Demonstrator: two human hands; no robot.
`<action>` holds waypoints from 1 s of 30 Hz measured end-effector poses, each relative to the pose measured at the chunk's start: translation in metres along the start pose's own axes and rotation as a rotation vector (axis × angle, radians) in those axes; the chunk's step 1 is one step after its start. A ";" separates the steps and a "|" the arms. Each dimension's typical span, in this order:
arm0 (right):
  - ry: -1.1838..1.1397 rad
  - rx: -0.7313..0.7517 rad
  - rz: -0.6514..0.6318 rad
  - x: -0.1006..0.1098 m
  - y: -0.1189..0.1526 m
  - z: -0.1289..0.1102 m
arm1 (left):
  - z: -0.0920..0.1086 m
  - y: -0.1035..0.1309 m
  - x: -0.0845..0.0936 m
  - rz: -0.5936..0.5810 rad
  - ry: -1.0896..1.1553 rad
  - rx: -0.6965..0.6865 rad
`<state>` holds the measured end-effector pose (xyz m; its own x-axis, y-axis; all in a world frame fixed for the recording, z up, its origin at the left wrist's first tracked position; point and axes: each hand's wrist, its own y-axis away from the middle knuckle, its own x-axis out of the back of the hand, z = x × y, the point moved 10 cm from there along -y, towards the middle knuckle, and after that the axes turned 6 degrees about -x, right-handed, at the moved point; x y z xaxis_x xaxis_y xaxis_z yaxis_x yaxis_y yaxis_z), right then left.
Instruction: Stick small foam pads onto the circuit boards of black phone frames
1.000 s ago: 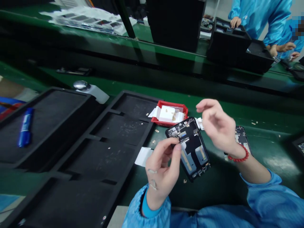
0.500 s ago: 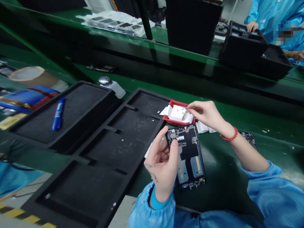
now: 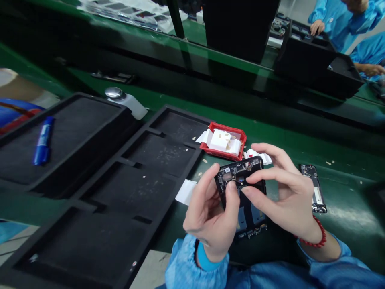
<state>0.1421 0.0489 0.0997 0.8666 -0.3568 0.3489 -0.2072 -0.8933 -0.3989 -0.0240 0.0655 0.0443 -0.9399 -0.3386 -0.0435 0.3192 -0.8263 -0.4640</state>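
Left hand [image 3: 212, 218]: grip clamped on the open phone [image 3: 251, 214], thumb over its upper face, fingers behind the left edge. Phone held tilted above the green counter [image 3: 350, 200], inner parts facing up. Right hand [image 3: 285, 200], red bracelet [image 3: 320, 237] at wrist, over the phone's upper right; thumb and index tips close to each other at the board; cannot tell whether that grip pinches some small part. Second phone [image 3: 313, 188] lies on the counter, right of the right hand. Red bin [image 3: 221, 153] just beyond the held phone, white paper and small tan pieces inside. White slip [image 3: 185, 192] left of the left hand, beside the black tray [image 3: 156, 218]. Blue marker [image 3: 43, 140] on the black box [image 3: 81, 116], far left.
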 end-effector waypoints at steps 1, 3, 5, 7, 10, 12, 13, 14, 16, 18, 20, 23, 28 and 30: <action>-0.012 -0.007 0.001 -0.001 0.000 0.001 | 0.002 0.001 0.001 0.016 -0.007 -0.012; -0.030 -0.011 0.005 -0.001 0.001 0.001 | 0.004 0.002 0.003 0.040 -0.014 -0.033; -0.043 -0.011 0.015 -0.001 0.001 0.001 | 0.006 0.003 0.004 0.048 -0.016 -0.051; -0.051 -0.012 0.025 -0.001 0.001 0.000 | 0.007 0.003 0.005 0.053 -0.017 -0.064; -0.056 -0.017 0.042 -0.002 0.002 0.000 | 0.011 0.003 0.006 0.068 -0.018 -0.080; -0.057 -0.020 0.057 -0.002 0.002 0.000 | 0.013 0.004 0.006 0.073 -0.017 -0.082; -0.058 -0.022 0.067 -0.002 0.003 0.000 | 0.014 0.004 0.005 0.073 -0.018 -0.084; -0.060 -0.027 0.077 -0.002 0.003 0.000 | 0.015 0.004 0.005 0.072 -0.020 -0.084; -0.072 -0.043 0.099 -0.001 0.004 0.000 | 0.017 0.005 0.005 0.073 -0.036 -0.089; -0.097 -0.060 0.119 -0.001 0.005 0.000 | 0.019 0.007 0.006 0.088 -0.064 -0.101; -0.129 -0.074 0.128 -0.002 0.005 0.001 | 0.020 0.008 0.008 0.107 -0.100 -0.117; -0.169 -0.081 0.133 -0.003 0.004 0.001 | 0.021 0.009 0.008 0.095 -0.154 -0.131; -0.199 -0.094 0.151 -0.002 0.002 0.002 | 0.024 0.009 0.008 0.118 -0.173 -0.137; -0.194 -0.095 0.159 -0.002 0.002 0.002 | 0.023 0.010 0.009 0.153 -0.149 -0.119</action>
<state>0.1413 0.0485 0.0966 0.8884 -0.4441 0.1158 -0.3817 -0.8551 -0.3510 -0.0269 0.0441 0.0597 -0.8506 -0.5257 0.0057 0.4316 -0.7044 -0.5635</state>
